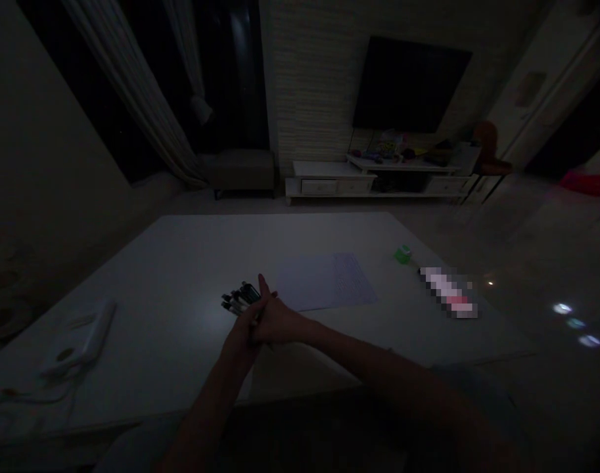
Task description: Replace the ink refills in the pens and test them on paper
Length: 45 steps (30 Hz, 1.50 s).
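My left hand [241,334] and my right hand [280,320] are pressed together above the near part of the white table. A bundle of pens [238,300] with dark ends sticks out to the left of them. The left hand is closed around the bundle, its thumb pointing up. My right hand is curled against the left palm, around the other end of the pens. Most of its fingers are hidden, and the dim light blurs the details. Sheets of paper [309,279], one with lines of writing, lie just beyond the hands.
The white table [191,243] carries a small green box [403,254] and a pixelated object [447,292] on the right. A white device with a cable [83,335] lies at the left. Beyond stand a grey bench [243,172], a low TV cabinet [329,186] and a wall television [411,85].
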Motion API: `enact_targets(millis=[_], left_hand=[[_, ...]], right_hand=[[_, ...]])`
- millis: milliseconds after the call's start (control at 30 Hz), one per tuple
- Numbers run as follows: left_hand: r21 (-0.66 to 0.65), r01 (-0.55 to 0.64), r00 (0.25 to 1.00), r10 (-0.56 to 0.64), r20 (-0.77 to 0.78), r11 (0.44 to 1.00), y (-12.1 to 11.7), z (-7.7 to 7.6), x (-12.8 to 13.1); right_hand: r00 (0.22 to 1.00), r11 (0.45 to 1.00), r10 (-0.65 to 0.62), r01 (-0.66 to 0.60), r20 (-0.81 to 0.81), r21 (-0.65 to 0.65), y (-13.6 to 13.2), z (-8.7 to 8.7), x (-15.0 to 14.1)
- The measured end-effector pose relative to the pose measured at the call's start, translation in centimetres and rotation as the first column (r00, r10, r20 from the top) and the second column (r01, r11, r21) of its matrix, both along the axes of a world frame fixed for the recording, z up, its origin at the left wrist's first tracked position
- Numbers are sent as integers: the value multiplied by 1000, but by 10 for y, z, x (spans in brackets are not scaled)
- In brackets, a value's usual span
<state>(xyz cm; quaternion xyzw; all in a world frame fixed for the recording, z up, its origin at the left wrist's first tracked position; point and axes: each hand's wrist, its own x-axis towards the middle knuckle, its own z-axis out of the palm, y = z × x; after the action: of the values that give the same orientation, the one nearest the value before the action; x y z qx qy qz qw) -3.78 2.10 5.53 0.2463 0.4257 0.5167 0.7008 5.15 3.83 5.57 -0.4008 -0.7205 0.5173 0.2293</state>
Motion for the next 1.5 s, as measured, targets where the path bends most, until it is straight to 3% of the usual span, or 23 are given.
enact_targets(millis=[100, 200, 267, 300, 333, 400, 433, 500, 533, 567, 600, 667, 767, 900, 1100, 1333, 1500], left_hand=[[-68, -171, 983, 175, 54, 983, 10, 10, -15], [55, -280, 960, 279, 11, 959, 32, 25, -38], [167, -285, 901, 323, -288, 944, 50, 36, -59], [195, -248, 800, 314, -511, 949, 58, 41, -71], [195, -234, 752, 304, -585, 953, 66, 45, -83], [184, -237, 663, 297, -687, 954, 78, 51, -106], [189, -247, 603, 304, -738, 950, 84, 52, -115], [228, -271, 398, 324, -858, 935, 92, 49, -129], [248, -228, 152, 286, -946, 942, 96, 45, -134], [216, -175, -40, 212, -976, 961, 100, 40, -137], [165, -135, -175, 141, -974, 977, 102, 33, -140], [72, -61, -310, 50, -949, 996, 106, 21, -141], [-4, 3, -365, -3, -931, 1000, 107, 6, -141], [-30, 39, -409, -12, -913, 999, 104, -1, -138], [115, 57, -574, 127, -809, 992, 97, -11, -124], [150, 51, -535, 154, -831, 987, 100, -26, -131], [151, 16, -454, 142, -880, 988, 99, -23, -132]], right_hand=[[999, 999, 41, -41, 4, 32, -2, 16, 6], [999, 983, 1, 7, -43, 185, -2, 27, 43], [998, 969, -57, 52, 14, 240, -1, 25, 85], [991, 961, -118, 99, 61, 260, 1, 20, 110], [972, 942, -195, 148, 133, 300, 4, 14, 136], [855, 837, -429, 256, 290, 484, 10, -2, 186], [789, 797, -488, 228, 373, 559, 13, -10, 207], [667, 795, -517, 141, 536, 591, 20, -26, 238], [620, 806, -513, 111, 593, 581, 23, -33, 247], [582, 819, -505, 91, 638, 566, 26, -39, 252], [552, 831, -496, 80, 670, 550, 29, -43, 254], [524, 849, -478, 68, 705, 524, 33, -51, 251], [523, 856, -470, 73, 711, 512, 35, -57, 243], [520, 848, -485, 83, 703, 523, 34, -60, 238], [503, 845, -499, 102, 706, 525, 33, -59, 235], [522, 834, -515, 121, 680, 539, 32, -59, 233], [527, 830, -522, 134, 671, 541, 32, -60, 232]])
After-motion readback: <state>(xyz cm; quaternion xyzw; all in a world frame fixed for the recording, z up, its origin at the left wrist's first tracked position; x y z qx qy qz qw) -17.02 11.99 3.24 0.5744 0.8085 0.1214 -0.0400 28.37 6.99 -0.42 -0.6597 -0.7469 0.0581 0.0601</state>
